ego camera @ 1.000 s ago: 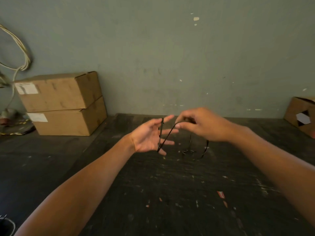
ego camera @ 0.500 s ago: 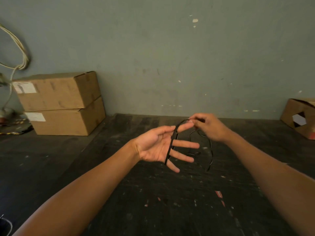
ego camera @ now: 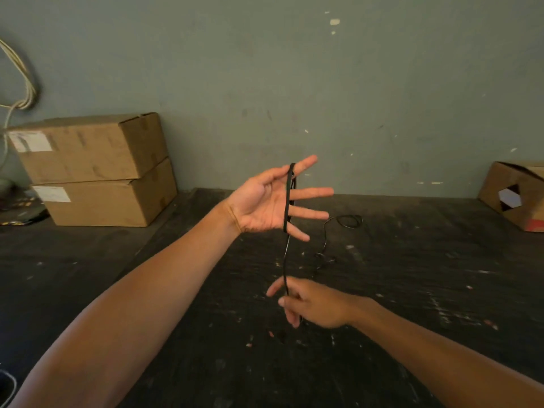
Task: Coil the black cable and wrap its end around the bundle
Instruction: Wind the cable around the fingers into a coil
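Observation:
My left hand (ego camera: 266,203) is raised above the dark table, palm up and fingers spread. The thin black cable (ego camera: 287,198) is looped around its four fingers near the knuckles. From the little finger the cable drops straight down to my right hand (ego camera: 312,303), which pinches it low, close to the table. The loose rest of the cable (ego camera: 338,231) trails over the table behind, ending in a small curl at the far right.
Two stacked cardboard boxes (ego camera: 97,169) stand at the back left against the grey-green wall. Another cardboard box (ego camera: 518,195) with a diamond cut-out sits at the back right. White cords (ego camera: 20,81) hang on the wall at far left. The dark table (ego camera: 412,290) is scuffed.
My right hand has moved from beside my left fingertips down toward the table, drawing the cable taut below my left hand. My left hand has risen slightly with the loops on it.

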`<state>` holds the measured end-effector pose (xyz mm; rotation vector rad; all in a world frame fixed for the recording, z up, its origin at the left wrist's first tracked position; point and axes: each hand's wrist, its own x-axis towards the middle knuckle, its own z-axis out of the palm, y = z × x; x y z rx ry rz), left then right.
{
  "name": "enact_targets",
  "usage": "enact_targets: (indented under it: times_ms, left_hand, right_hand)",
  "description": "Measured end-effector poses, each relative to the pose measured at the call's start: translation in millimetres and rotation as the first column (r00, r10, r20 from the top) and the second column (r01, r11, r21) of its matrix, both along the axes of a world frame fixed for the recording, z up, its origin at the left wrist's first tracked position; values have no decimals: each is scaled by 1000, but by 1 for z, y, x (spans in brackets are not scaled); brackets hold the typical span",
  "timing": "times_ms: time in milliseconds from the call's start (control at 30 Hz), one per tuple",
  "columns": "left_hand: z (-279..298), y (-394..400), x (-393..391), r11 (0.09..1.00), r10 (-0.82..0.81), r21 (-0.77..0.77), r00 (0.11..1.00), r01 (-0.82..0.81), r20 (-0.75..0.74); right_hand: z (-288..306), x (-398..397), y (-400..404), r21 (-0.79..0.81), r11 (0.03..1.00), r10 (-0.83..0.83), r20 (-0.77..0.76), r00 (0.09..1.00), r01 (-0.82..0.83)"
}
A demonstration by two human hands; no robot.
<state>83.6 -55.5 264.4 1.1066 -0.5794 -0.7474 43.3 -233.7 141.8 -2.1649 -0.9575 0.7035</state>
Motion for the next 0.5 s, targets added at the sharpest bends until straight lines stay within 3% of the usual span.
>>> enact_targets:
  times_ms: [100,233,500]
  left_hand:
    - [-7,5,3,999,50,-3,998,-50,-35]
    - [-23,8,0,994,89,61,993,-85,-73]
    - [-52,4,-14,976,9,215,993,17,-117]
  right_hand:
    - [25,-13,6,-91,991,99,11,995,-98]
    - [73,-21,11,-168,972,212,307,928,-166]
    - [178,9,-18,-218,973,101,692,715,74]
